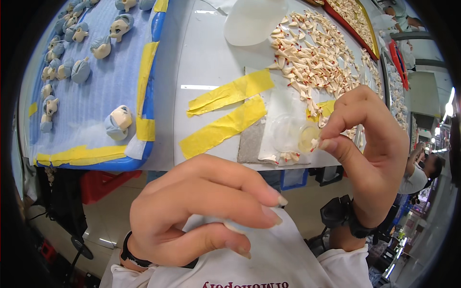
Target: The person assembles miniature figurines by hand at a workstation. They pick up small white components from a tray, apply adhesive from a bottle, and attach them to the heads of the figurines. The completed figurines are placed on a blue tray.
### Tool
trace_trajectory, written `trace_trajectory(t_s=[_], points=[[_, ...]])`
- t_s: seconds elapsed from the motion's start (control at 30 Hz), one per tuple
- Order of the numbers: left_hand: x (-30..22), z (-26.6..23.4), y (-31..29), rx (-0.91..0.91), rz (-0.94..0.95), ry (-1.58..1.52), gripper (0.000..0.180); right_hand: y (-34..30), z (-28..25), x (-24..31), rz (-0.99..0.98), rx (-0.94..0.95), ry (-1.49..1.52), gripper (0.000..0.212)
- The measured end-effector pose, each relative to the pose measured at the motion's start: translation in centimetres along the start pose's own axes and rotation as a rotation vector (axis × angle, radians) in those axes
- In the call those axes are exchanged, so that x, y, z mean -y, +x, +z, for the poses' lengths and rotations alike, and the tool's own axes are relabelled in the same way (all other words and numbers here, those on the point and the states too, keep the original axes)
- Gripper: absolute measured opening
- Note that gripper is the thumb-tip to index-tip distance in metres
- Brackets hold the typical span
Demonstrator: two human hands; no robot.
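Observation:
My left hand [201,206] is closed in front of my shirt, its fingers curled around a pale blue-and-white piece [236,227] that is mostly hidden. Between the thumb and forefinger of my right hand [370,144] is pinched a small cream-coloured plastic part [314,143]. That part is over or beside a small round clear dish [306,138] with a yellowish tint; whether it touches the dish I cannot tell. Several similar cream parts with red tips [289,156] lie just below the dish, at the table edge.
A blue tray [129,164] edged with yellow tape holds several blue-haired doll heads [118,122]. Yellow tape strips [223,127] cross the white table [201,62]. Many cream parts [317,57] spread at the far right, beside a translucent container [252,24]. Another person [420,173] is at far right.

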State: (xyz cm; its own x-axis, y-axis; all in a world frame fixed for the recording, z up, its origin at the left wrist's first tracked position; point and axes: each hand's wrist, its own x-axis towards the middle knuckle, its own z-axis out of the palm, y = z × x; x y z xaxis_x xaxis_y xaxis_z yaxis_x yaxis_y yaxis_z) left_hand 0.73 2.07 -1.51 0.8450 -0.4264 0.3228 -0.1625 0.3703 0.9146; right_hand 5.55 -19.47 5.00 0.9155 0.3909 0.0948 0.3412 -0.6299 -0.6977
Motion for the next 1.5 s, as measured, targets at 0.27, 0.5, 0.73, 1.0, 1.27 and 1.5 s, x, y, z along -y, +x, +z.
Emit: trace_trajectory(t_s=[0.27,0.5,0.73,1.0,1.27,1.5], points=[[-0.5,1.5,0.0,-0.12,-0.085,-0.097,0.024,0.3,0.6,0.6,-0.057,-0.066,-0.137,0.014],[-0.9,1.8,-0.1,-0.167,-0.239,-0.213,0.035,-2.4,-0.3,1.9,-0.065,-0.207,0.001,0.016],[-0.1,1.5,0.4,-0.06,-0.042,0.044,0.035,-3.1,1.0,2.4,-0.192,-0.053,0.144,0.019],[-0.6,2.3,0.9,-0.115,0.14,0.496,0.034,-4.1,1.3,2.9,-0.192,-0.022,-0.085,0.023],[-0.9,3.0,0.7,-0.179,0.165,0.668,0.041,-2.5,1.9,3.5,-0.298,-0.069,-0.15,0.022],[-0.5,2.1,1.1,-0.149,0.195,0.608,0.046,-3.4,0.9,2.4,-0.412,-0.092,-0.096,0.018]])
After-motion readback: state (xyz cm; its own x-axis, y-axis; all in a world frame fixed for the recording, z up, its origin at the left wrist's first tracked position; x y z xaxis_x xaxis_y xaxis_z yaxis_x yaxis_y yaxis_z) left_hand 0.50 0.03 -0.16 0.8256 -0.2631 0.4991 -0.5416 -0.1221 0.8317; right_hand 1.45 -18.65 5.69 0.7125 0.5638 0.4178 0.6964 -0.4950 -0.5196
